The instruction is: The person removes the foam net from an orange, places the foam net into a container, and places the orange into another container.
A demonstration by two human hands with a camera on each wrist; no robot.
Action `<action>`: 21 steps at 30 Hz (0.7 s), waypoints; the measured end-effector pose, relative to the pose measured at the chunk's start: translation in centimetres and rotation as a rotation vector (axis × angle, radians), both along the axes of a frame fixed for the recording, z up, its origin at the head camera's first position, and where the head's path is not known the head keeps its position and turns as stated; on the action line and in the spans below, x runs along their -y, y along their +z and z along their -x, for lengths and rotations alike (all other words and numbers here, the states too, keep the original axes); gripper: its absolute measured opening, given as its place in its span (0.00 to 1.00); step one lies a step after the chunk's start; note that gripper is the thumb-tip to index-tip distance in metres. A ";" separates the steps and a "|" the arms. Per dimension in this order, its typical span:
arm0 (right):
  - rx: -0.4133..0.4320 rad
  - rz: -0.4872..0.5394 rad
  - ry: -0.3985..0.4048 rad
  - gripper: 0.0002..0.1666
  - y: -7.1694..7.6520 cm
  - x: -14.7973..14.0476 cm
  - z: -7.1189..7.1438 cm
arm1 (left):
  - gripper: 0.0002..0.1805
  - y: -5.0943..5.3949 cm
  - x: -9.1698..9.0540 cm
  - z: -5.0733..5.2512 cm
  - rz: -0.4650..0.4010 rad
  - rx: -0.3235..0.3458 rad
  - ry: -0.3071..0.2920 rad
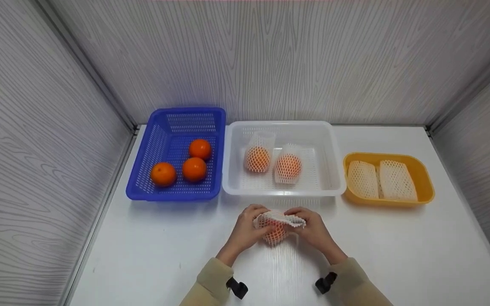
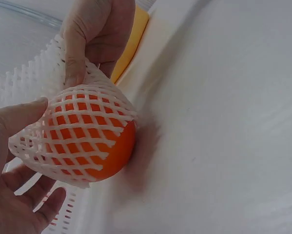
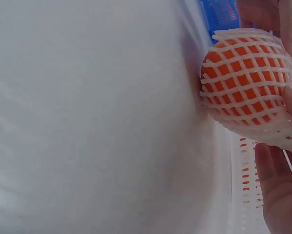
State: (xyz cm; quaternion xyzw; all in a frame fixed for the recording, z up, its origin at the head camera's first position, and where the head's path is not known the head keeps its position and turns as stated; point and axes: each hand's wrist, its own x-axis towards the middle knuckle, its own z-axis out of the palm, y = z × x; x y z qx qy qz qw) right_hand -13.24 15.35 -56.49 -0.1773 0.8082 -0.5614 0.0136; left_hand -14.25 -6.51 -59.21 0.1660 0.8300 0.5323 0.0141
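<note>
Beige cuffs [image 1: 214,276] lead to the left hand [image 1: 246,229] and right hand [image 1: 315,231], both gripping a white foam net [image 1: 292,220] around an orange [image 2: 122,158] on the near side of the white basket [image 1: 283,192], and tugging the net without supporting the orange could let its bare end slip out.

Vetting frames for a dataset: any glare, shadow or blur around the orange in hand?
Head: pale sheen on the tabletop, soft shadows near the hands; left wrist: greyish cast, soft shadow beside the orange, foam net strands easy to make out; right wrist: soft shadow beside the orange, pale glare at lower left.
</note>
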 end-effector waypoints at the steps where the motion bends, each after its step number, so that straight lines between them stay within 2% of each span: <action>1: 0.001 0.003 -0.002 0.09 0.0 0.0 0.0 | 0.19 -0.1 0.1 0.0 0.006 0.008 0.002; 8: 0.015 0.064 0.028 0.17 -0.4 0.0 0.0 | 0.10 0.0 0.4 0.1 0.005 -0.017 0.004; 12: 0.014 0.055 0.065 0.23 -0.7 -0.1 0.0 | 0.06 0.0 0.6 0.1 -0.003 -0.050 0.012; 16: -0.008 0.021 0.074 0.16 -0.6 0.2 0.0 | 0.05 0.0 0.6 0.0 -0.013 -0.064 0.002; 21: -0.060 0.028 0.037 0.08 -0.1 0.7 0.1 | 0.02 -0.1 0.5 0.1 -0.047 -0.077 -0.001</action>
